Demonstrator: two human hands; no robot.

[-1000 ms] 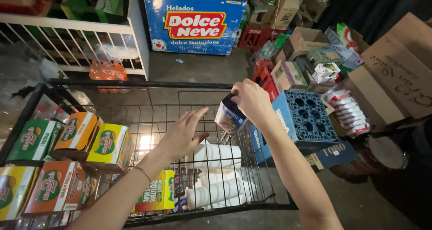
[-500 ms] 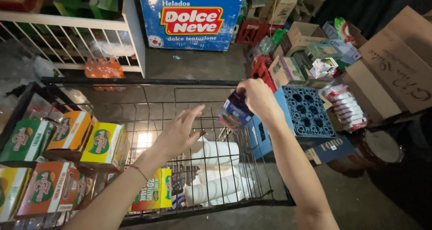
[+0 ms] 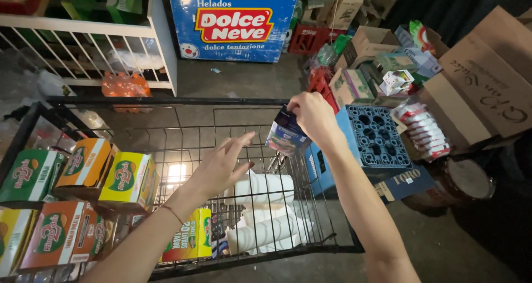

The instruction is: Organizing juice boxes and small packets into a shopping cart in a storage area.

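While the right hand (image 3: 311, 114) grips a small dark-blue carton (image 3: 286, 134) by its top edge above the far right corner of the black wire cart (image 3: 166, 102), the left hand (image 3: 221, 164) hovers just beside it with fingers spread and holding nothing. In my judgement the carton is best lowered upright, the free hand steadying its base, clear of the white plastic-wrapped rolls (image 3: 260, 216) beneath. Orange, yellow and green juice cartons (image 3: 83, 164) line the cart's left side; a blue chest freezer with a red-and-white sign (image 3: 233, 22) stands beyond, a blue plastic crate (image 3: 371, 139) and brown cardboard boxes (image 3: 482, 94) to the right.
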